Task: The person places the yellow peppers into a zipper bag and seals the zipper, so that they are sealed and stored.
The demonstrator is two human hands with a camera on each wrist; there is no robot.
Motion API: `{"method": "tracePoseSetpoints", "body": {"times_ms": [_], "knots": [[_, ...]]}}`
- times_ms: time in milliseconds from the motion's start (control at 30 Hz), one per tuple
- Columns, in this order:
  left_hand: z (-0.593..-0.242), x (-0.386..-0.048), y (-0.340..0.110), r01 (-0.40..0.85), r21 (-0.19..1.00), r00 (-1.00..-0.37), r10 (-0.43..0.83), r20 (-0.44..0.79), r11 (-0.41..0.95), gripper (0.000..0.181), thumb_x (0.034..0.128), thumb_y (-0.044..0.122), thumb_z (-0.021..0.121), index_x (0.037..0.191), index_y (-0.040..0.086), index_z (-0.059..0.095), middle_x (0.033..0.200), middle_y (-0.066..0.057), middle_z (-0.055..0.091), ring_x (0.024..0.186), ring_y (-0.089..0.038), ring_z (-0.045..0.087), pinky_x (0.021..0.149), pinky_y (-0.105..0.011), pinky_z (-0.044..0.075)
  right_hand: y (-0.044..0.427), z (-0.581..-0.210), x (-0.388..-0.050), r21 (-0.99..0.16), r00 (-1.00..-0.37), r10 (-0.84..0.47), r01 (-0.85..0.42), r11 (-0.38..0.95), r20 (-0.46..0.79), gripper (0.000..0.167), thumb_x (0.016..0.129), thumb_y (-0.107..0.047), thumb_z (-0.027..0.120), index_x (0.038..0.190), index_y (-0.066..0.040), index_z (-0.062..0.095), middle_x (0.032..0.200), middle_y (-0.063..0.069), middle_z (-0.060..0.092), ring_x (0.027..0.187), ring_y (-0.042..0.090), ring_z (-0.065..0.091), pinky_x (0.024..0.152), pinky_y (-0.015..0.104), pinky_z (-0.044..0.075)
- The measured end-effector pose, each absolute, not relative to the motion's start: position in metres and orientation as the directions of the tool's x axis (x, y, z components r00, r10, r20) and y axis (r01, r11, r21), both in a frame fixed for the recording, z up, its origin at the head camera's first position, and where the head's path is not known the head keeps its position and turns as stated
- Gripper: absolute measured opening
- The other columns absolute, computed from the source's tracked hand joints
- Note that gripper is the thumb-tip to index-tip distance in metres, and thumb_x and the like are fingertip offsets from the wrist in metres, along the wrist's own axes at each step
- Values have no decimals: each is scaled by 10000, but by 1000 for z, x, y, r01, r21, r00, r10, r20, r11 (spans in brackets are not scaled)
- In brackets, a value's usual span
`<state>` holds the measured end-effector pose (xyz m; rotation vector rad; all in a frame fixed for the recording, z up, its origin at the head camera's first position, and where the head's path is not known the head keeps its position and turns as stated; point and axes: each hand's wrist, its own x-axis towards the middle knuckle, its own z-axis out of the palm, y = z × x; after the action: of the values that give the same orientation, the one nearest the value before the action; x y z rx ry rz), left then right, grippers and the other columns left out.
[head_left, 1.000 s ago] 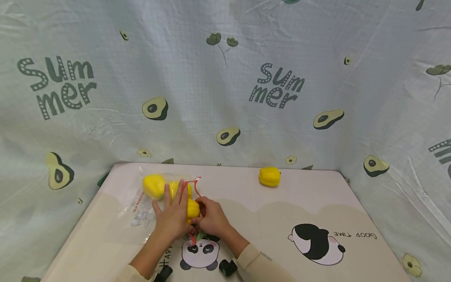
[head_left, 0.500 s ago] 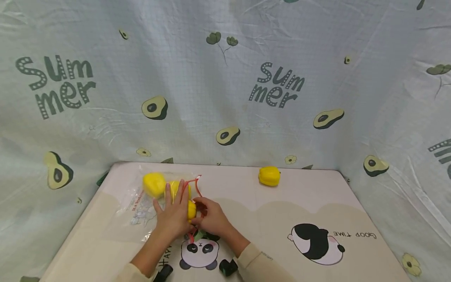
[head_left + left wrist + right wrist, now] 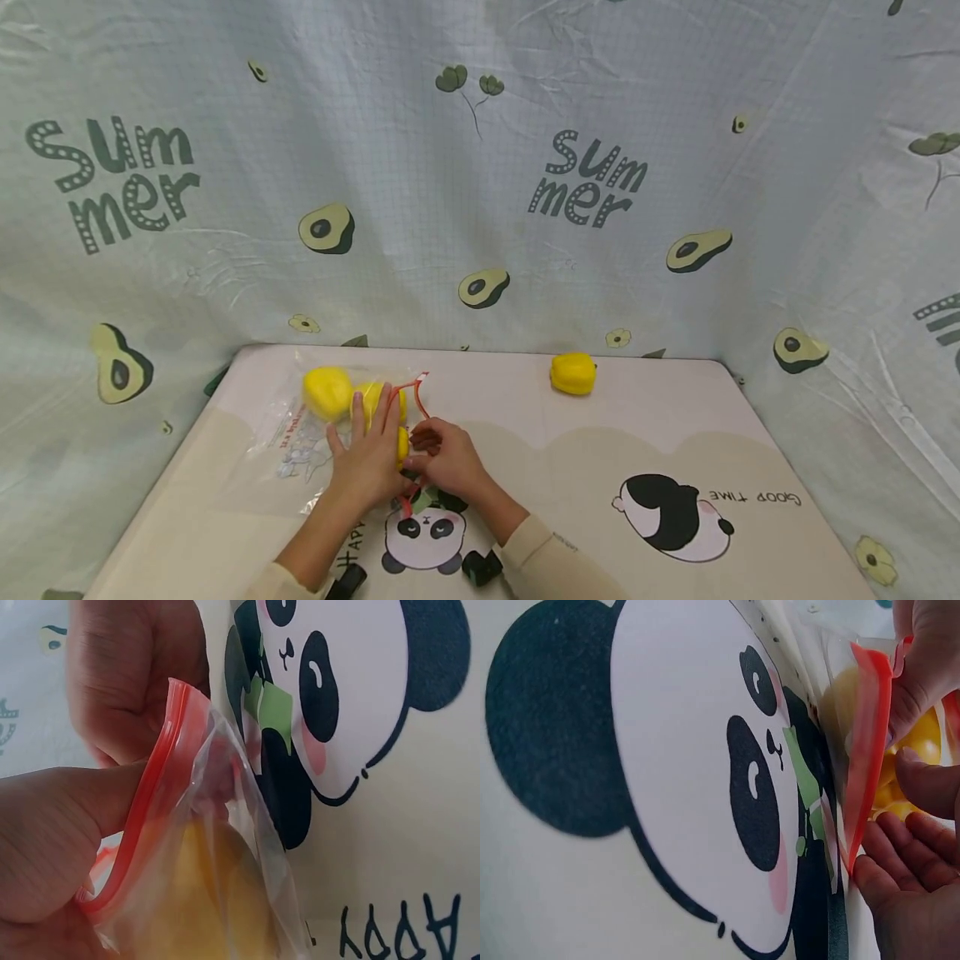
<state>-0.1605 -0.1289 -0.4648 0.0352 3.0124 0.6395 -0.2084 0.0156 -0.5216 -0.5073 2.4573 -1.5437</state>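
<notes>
A clear zip bag (image 3: pixel 292 442) with a red zip edge (image 3: pixel 870 727) lies flat at the table's left. Inside are a yellow bell pepper (image 3: pixel 327 393) and another bell pepper (image 3: pixel 367 402), partly covered by fingers. My left hand (image 3: pixel 366 462) spreads over the bag with fairly straight fingers; its thumb (image 3: pixel 52 832) hooks inside the red mouth and holds it. A third bell pepper (image 3: pixel 402 447) sits at the bag's mouth, mostly hidden beneath that hand. Close beside it, my right hand (image 3: pixel 453 462) has loosely bent fingers (image 3: pixel 911 855), seemingly apart from the pepper.
One more yellow bell pepper (image 3: pixel 573 374) lies near the table's back edge, right of centre. The pale table (image 3: pixel 555 500) carries panda prints. A patterned curtain (image 3: pixel 405 183) stands behind it.
The third bell pepper has slid left, deeper into the bag and under the left hand. The right hand's fingers have come away from it; the left hand has stayed put.
</notes>
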Motion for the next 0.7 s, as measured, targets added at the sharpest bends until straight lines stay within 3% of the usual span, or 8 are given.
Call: {"method": "tracePoseSetpoints", "body": {"times_ms": [167, 333, 500, 700], "knots": [[-467, -162, -130, 2, 414, -997, 33, -70, 910, 1337, 642, 245, 992, 1665, 34, 157, 1774, -152, -1, 1593, -534, -111, 1150, -875, -51, 16, -521, -208, -913, -926, -377, -152, 379, -3, 297, 865, -127, 842, 1136, -100, 724, 1098, 40, 757, 1002, 119, 721, 931, 291, 627], [-470, -162, -131, 5, 419, -997, 35, -64, 908, 1312, 646, 245, 987, 1659, 29, 182, 1774, -156, 14, 1592, -542, -95, 1146, -880, -45, 15, -521, -206, -908, -920, -392, -159, 388, -6, 280, 902, -159, 814, 1171, -102, 764, 1104, 42, 771, 931, 70, 686, 854, 218, 614], [-470, -163, -132, 5, 417, -998, 29, -51, 909, 1282, 654, 250, 982, 1652, 28, 208, 1774, -155, 30, 1594, -543, -77, 1146, -881, -42, 14, -519, -205, -900, -910, -414, -181, 396, 1, 298, 932, -183, 777, 1221, -111, 772, 1187, 53, 765, 980, 86, 698, 902, 252, 611], [-470, -163, -133, -3, 401, -998, 24, -63, 916, 1285, 665, 244, 979, 1657, 28, 192, 1775, -147, 27, 1596, -536, -81, 1145, -881, -31, 14, -516, -205, -882, -893, -450, -205, 424, -9, 331, 933, -200, 757, 1257, -134, 770, 1159, 55, 751, 927, 43, 627, 837, 203, 561]]}}
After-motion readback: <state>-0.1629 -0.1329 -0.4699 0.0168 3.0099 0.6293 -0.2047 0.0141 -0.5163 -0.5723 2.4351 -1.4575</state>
